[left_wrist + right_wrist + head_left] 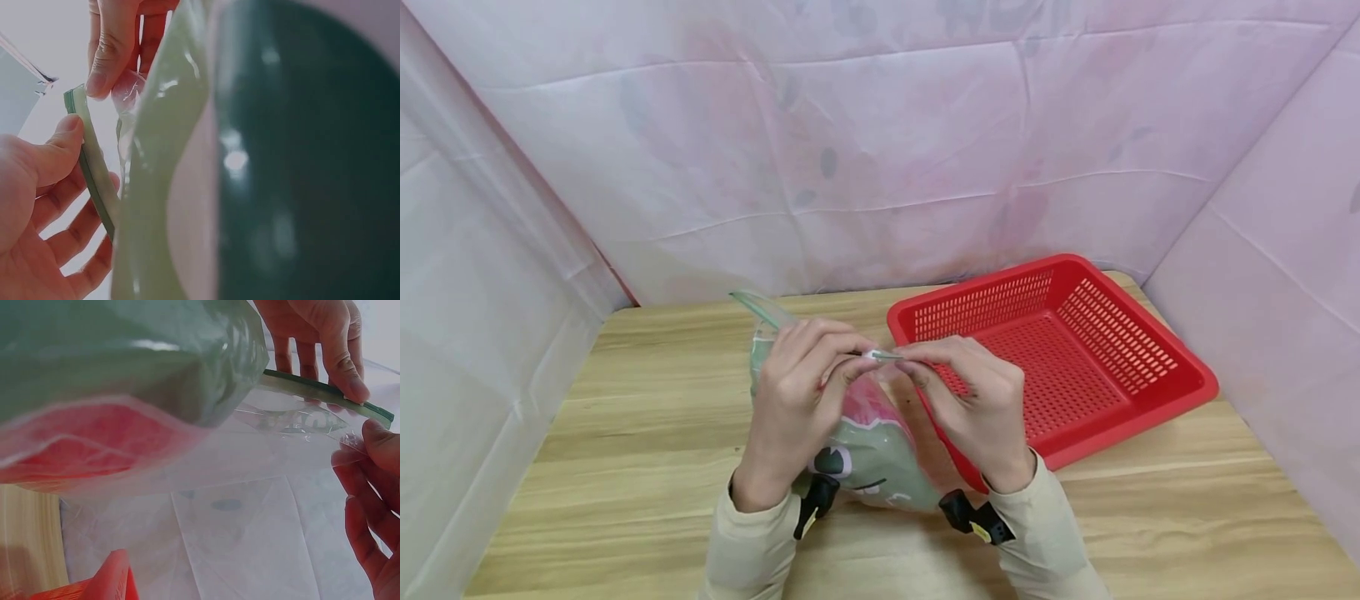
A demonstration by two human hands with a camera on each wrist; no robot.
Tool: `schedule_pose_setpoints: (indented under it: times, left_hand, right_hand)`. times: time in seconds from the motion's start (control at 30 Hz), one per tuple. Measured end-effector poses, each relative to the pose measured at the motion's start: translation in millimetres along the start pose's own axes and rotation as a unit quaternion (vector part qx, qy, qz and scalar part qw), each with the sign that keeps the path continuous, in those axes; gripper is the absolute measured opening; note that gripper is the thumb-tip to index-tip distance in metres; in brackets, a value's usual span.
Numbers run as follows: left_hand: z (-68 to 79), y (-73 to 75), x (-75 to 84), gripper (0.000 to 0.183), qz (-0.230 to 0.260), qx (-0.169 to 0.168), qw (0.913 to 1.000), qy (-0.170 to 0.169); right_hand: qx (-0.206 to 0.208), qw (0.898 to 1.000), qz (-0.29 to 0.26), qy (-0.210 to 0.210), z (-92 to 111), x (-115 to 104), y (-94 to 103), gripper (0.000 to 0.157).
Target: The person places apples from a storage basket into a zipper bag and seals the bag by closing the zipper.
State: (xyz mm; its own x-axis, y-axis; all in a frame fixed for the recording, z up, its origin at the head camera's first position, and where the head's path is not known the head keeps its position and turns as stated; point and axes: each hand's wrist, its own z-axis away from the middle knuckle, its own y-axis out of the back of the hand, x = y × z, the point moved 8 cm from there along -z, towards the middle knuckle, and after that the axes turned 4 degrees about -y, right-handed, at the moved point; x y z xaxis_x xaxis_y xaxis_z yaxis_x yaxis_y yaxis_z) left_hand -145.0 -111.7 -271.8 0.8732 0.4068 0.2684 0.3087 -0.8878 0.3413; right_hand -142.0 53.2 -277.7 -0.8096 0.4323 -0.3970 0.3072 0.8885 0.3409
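Observation:
A plastic zip bag (880, 462), printed green and pink with a cartoon eye, stands bulging on the table under both hands. Along its mouth runs a green zip strip (95, 172). My left hand (793, 392) pinches this strip near its right end, thumb on one side and fingers on the other. A small white spot shows at its fingertips in the head view. My right hand (981, 396) pinches the clear plastic at the corner of the mouth, its thumb (382, 445) close below the strip's tip. The strip's other end sticks up behind my left hand.
A red perforated basket (1135, 429) stands on the right, its near left side beside the bag and right hand. The wood-grain table (617, 433) extends left and in front. Pale printed cloth (895, 150) encloses the back and sides.

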Motion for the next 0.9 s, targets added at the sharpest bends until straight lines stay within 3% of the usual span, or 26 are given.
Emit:
schedule_pose_setpoints:
  times: [0.9]
  left_hand:
    - [-0.1, 1.4, -1.4, 0.016, -0.004, 0.004, 0.9998, 0.019]
  right_hand:
    - [0.001, 1.0, 0.011, 0.002, -0.1, 0.2, 3.6, 0.029]
